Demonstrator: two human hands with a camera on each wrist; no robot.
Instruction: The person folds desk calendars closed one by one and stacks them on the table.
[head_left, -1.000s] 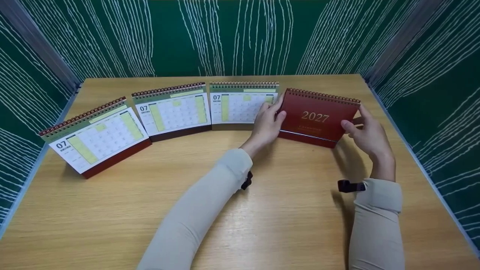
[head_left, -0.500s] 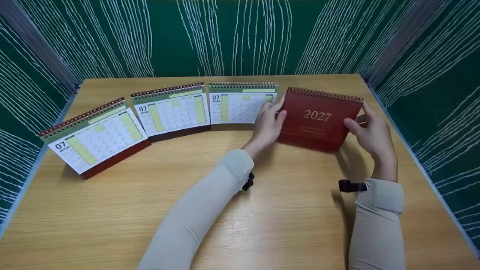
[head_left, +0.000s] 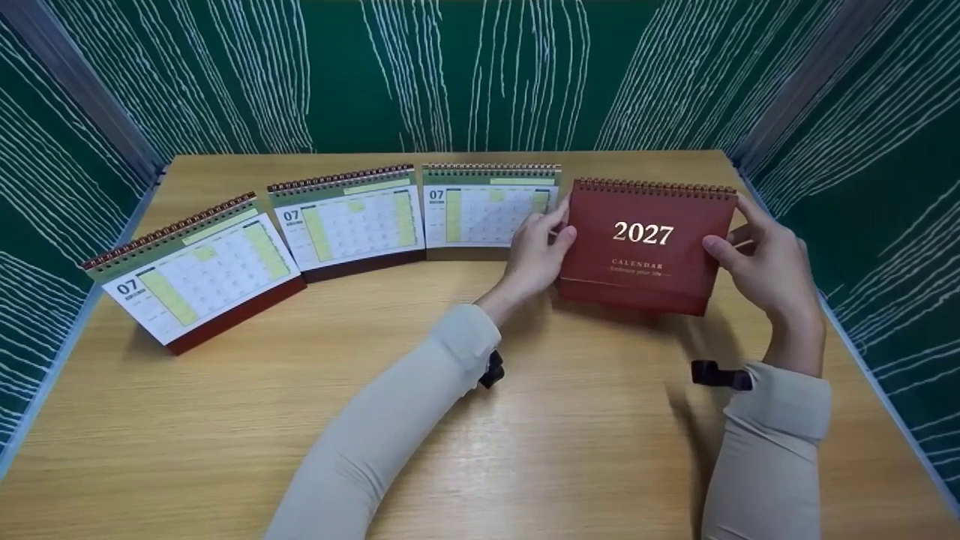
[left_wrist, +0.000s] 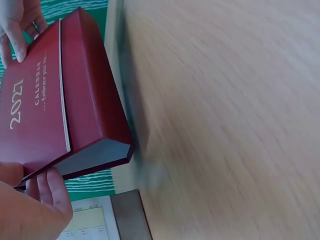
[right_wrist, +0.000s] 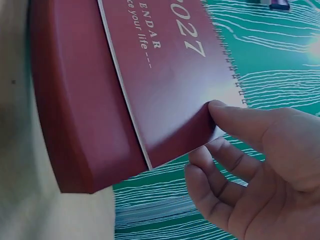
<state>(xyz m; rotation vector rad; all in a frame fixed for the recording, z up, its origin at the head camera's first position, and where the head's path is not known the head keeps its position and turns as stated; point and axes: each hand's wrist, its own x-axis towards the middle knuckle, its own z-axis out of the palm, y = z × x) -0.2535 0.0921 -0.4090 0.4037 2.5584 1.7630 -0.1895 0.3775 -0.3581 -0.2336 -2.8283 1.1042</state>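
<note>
A dark red 2027 desk calendar (head_left: pixel 643 240) with a spiral top edge stands tilted between both hands, its cover facing me. My left hand (head_left: pixel 536 251) holds its left edge, thumb on the cover; in the left wrist view the fingers (left_wrist: pixel 55 192) reach in at the open side of the stand. On the opposite edge, my right hand (head_left: pixel 772 259) pinches the calendar, with the thumb (right_wrist: pixel 245 117) on the cover and fingers behind. Whether its base touches the table is hard to tell.
Left of the red calendar, three more desk calendars form an arc, opened to page 07: a near-left one (head_left: pixel 199 277), a middle one (head_left: pixel 349 225) and one (head_left: pixel 472 217) beside my left hand. All stand on a wooden table (head_left: pixel 585 450). Green, white-streaked panels (head_left: pixel 360 75) enclose the table.
The red calendar has turned, its right side coming toward me, so the cover now faces me more squarely. My right hand has moved right and slightly nearer with it; the left hand has barely moved.
</note>
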